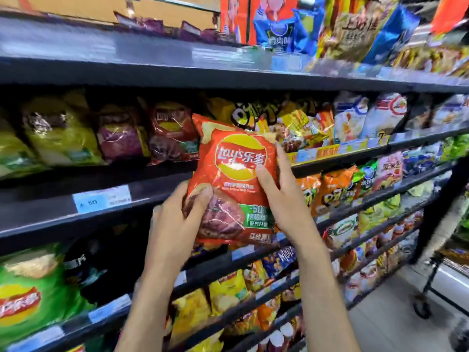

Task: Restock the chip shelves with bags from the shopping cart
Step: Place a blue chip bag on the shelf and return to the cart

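Your left hand [175, 219] and right hand [284, 196] both grip the red bag [233, 174], upright before the shelf [101, 199].

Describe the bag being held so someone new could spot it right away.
Start at the dark shelving full of snack bags. In front of its second shelf, the left hand and right hand grip one red Lay's bag. It alone is off the shelves, held upright, with meat pictured at the bottom.

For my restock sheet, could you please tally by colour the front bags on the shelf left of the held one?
Yellow-green bags: 2
Purple bag: 1
Red bag: 1
Total: 4
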Demonstrator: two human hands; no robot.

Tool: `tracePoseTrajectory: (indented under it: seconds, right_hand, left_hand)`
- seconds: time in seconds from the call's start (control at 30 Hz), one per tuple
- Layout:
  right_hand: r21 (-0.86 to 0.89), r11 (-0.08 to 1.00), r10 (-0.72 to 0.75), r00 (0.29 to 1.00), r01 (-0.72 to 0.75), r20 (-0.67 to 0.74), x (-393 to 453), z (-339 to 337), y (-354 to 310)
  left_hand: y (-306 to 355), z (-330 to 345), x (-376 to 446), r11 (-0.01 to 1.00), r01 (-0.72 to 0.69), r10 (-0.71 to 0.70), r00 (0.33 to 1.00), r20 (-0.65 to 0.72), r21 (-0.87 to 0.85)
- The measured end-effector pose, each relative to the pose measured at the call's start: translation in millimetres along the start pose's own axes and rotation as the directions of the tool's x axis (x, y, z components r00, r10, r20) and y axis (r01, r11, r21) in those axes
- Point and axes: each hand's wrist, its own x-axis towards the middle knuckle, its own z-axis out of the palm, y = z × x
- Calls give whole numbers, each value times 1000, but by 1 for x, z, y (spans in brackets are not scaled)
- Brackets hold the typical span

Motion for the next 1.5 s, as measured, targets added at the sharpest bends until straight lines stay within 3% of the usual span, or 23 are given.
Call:
tracePoseTrajectory:
  seconds: [0.17, 0.33, 0.47, 0.53, 0.6, 0.77, 0.93, 1.2, 1.33, 1.5]
  right_hand:
    - [-109, 989, -84, 988, 99, 132, 57, 26, -11]
    - [-8, 990, -132, 951, 140, 280, 93, 37, -7]
    - [98, 963, -269, 866, 252, 422, 115, 41, 2]
    - [65, 952, -294, 834, 299, 468, 133, 45, 5]
    - [-6, 930, -320, 817, 368, 480, 149, 51, 10]
    - [-221, 912, -180, 822, 345, 541, 177, 63, 21]
    - [-249, 911, -141, 816, 328, 560, 187, 70, 27]
    - [-362, 848, -125, 811, 386, 572, 186, 67, 35]
    - [-367, 836, -140, 805, 408, 576, 182, 64, 34]
    - [-353, 818, -233, 823, 454, 519, 170, 54, 32]
  left_hand:
    - [-4, -30, 41, 994, 55, -43, 992, -119, 96]
    - [-5, -44, 82, 978, 164, -123, 955, -269, 133]
    - [-8, -43, 120, 962, 185, -110, 936, -334, 201]
    - [-13, -39, 137, 947, 205, -110, 930, -351, 246]
    - [-22, -32, 150, 920, 266, -153, 920, -361, 287]
    - [-31, -16, 176, 878, 352, -238, 908, -344, 323]
    - [-38, -11, 195, 763, 442, -361, 897, -257, 471]
    - [-48, -1, 205, 748, 388, -391, 913, -115, 538]
    - [-40, 5, 201, 747, 355, -333, 932, -145, 562]
    - [-35, 6, 184, 632, 411, -276, 912, -305, 657]
